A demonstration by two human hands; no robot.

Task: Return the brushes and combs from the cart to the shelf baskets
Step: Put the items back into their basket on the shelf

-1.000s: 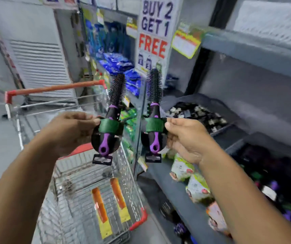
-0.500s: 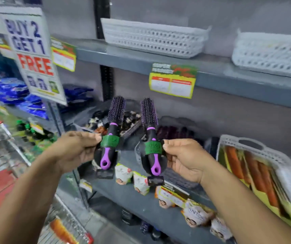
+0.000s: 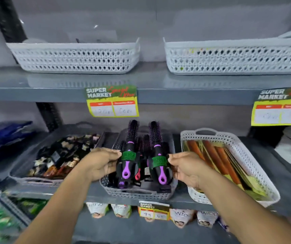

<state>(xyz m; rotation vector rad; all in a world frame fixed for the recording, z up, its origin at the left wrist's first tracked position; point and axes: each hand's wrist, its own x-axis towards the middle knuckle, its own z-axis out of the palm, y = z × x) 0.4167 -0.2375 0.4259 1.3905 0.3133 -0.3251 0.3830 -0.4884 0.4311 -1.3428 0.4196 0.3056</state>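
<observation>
My left hand (image 3: 100, 162) grips a black and purple round brush (image 3: 130, 147) by its green label band. My right hand (image 3: 185, 169) holds a second round brush (image 3: 156, 148) the same way. Both brushes point bristles up and hang over a grey basket (image 3: 137, 194) on the middle shelf. That basket holds more dark brushes, one with a pink handle (image 3: 138, 175). The cart is out of view.
A white basket (image 3: 257, 171) with orange combs sits right of the grey one; a dark tray (image 3: 35, 180) of hair clips sits left. Two white baskets (image 3: 77, 57) (image 3: 236, 59) stand on the upper shelf. Price tags (image 3: 112, 103) hang off the shelf edge. Packets fill the lower shelf.
The view has swung right from the cart to face the shelf. Both hands carried the brushes forward, now over the grey basket.
</observation>
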